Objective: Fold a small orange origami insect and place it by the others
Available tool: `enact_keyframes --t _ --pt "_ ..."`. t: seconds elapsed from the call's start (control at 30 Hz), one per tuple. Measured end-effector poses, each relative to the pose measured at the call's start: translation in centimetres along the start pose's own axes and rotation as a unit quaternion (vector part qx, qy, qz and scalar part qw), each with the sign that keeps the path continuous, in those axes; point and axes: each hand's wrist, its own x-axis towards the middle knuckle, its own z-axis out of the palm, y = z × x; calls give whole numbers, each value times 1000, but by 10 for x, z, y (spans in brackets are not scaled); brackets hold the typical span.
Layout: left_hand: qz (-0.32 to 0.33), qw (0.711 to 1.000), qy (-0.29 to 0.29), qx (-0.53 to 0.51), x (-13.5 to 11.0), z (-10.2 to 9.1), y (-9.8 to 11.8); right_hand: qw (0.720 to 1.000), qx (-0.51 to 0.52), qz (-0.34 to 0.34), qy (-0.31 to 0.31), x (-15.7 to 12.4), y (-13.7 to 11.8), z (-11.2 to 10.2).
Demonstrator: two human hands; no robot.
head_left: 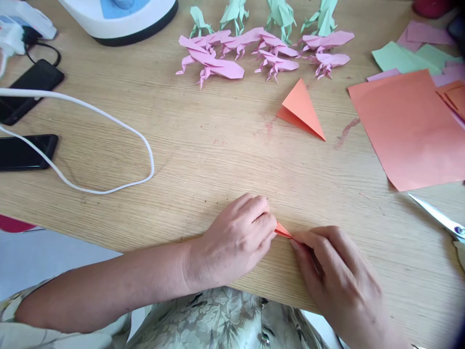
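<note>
Between my two hands, near the table's front edge, is a small folded piece of orange paper (pixel 283 230). My left hand (pixel 241 237) is closed over its left end, so most of the piece is hidden. The pointed right tip is pinched between the thumb and forefinger of my right hand (pixel 337 276). Farther back on the table lies a folded orange paper triangle (pixel 303 110), touched by neither hand.
Pink origami animals (pixel 218 65) and green origami animals (pixel 281 17) stand at the back. Orange sheets (pixel 410 131) and green paper (pixel 399 57) lie right, above scissors (pixel 439 215). At left are phones (pixel 27 152), a white cable (pixel 147 145) and a white appliance (pixel 83 14).
</note>
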Motion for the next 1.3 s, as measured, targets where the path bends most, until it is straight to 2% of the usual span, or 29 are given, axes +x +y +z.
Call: enact_keyframes --t 0.07,0.2,0.33,0.57,0.8,1.3 --pt "-2 1000 0 -9 2 0 0 1000 12 -1 -5 -9 5 -5" --pt "-13 1000 -1 -10 2 0 -1 996 23 -82 -39 -19 13 -12" --pt "-2 1000 -2 -1 2 -1 0 989 -14 -138 -56 -16 13 -14" --pt "-14 1000 -19 1 4 -3 3 987 -26 -149 -60 -9 9 -16" --pt "-2 1000 3 -14 3 1 -2 987 -25 -147 -57 -7 8 -18" --pt "14 1000 3 -15 4 1 -4 983 -46 -162 -70 -12 13 -19"
